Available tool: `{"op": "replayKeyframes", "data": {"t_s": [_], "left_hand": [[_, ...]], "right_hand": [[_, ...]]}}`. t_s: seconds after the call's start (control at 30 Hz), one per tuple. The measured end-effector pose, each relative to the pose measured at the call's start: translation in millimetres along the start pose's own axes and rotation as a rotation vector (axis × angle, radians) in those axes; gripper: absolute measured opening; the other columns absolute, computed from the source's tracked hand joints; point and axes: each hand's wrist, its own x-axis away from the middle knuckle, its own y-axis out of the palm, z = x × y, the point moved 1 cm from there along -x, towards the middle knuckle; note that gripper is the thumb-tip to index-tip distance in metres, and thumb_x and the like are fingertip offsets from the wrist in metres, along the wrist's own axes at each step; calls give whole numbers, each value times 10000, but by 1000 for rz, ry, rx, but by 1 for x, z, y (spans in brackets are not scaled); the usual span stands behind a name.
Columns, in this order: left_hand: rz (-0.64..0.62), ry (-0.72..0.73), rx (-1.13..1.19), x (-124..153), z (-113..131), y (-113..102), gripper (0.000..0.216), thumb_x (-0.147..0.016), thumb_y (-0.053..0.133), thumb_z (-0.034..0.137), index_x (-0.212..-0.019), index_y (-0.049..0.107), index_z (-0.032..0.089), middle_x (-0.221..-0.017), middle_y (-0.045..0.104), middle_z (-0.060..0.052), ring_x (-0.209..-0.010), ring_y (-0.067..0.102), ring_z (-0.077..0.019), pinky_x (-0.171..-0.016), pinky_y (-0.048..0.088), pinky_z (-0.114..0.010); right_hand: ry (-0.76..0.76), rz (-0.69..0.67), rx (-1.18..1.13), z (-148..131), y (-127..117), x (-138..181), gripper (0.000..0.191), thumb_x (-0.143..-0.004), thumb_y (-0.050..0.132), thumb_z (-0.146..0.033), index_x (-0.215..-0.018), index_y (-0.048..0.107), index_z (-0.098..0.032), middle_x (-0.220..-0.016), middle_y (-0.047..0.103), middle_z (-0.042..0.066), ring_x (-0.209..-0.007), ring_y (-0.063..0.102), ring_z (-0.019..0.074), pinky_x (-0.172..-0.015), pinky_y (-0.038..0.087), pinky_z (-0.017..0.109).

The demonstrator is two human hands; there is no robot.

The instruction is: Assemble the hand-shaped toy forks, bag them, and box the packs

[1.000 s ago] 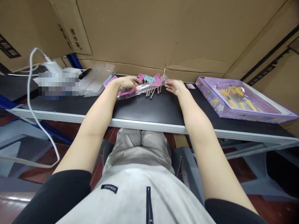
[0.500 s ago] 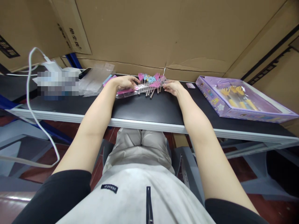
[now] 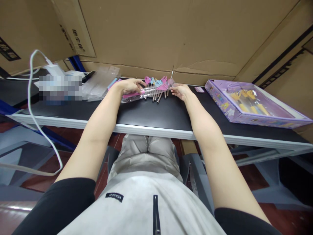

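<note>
At the black table (image 3: 156, 114), our left hand (image 3: 128, 86) pinches the mouth end of a clear sleeve (image 3: 144, 94) holding a pink hand-shaped stick, while our right hand (image 3: 181, 90) nips its far corner. Loose sticks (image 3: 157, 85) lie just behind. We judge that keeping the film taut helps.

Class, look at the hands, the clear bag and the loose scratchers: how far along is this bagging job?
Done: little shows finished. In hand: the left hand pinches one end of a clear bag with a pink scratcher in it; the right hand is at the other end. Left: loose scratchers on the table and a stack of empty bags.
</note>
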Motion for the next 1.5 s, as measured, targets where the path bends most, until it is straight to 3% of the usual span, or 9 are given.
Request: {"op": "replayKeyframes", "data": {"t_s": [0.27,0.43,0.63,0.93,1.1,1.27,1.5], "left_hand": [[-26,11,-24,-1,-2,-1,830,-786,755,169,-1602,625,247,-1278,780,-128,-1195,723,-266,-981,548,-368],[-12,-18,-41,4,3,-1,858,-740,730,149,-1589,645,249,-1290,788,-117,-1187,722,-271,-949,558,-352],[-42,-26,-86,13,11,-1,934,-681,712,156,-1605,633,266,-1253,813,-106,-1134,731,-274,-942,560,-356],[-31,-89,-227,12,12,-3,896,-690,737,235,-1580,655,305,-1308,802,-79,-1197,707,-294,-956,547,-327],[-47,-116,-333,17,13,-7,987,-688,713,242,-1661,553,270,-1393,779,-89,-1267,690,-296,-982,535,-320],[-45,-88,-411,20,14,-11,1022,-683,707,279,-1687,515,309,-1405,777,-87,-1276,689,-306,-993,540,-324],[4,-186,-517,17,21,-4,1005,-701,713,238,-1688,528,194,-1497,718,-135,-1315,691,-336,-1058,538,-316]], "right_hand": [[-11,50,11,1,-4,-7,254,-964,580,40,-859,564,-190,-654,649,-42,-588,566,59,-620,463,174],[-19,103,-32,0,-5,-7,286,-1001,538,25,-838,501,-207,-641,628,-51,-563,556,58,-598,440,174],[-15,118,-21,-3,-6,-3,303,-1070,524,-49,-804,540,-192,-624,612,-43,-534,539,55,-604,431,192],[11,77,7,-2,-5,-2,297,-1098,528,-86,-822,559,-192,-613,651,-42,-520,548,54,-595,425,179],[40,9,-15,0,-4,-2,385,-1160,457,-122,-792,555,-180,-606,650,-36,-522,538,51,-619,452,194],[48,-19,-27,0,-4,-1,384,-1157,461,-115,-792,566,-174,-613,662,-18,-538,546,65,-617,448,203],[77,-77,-44,2,-5,-5,365,-1148,471,-117,-804,575,-181,-659,694,5,-552,565,82,-649,478,219]]}}
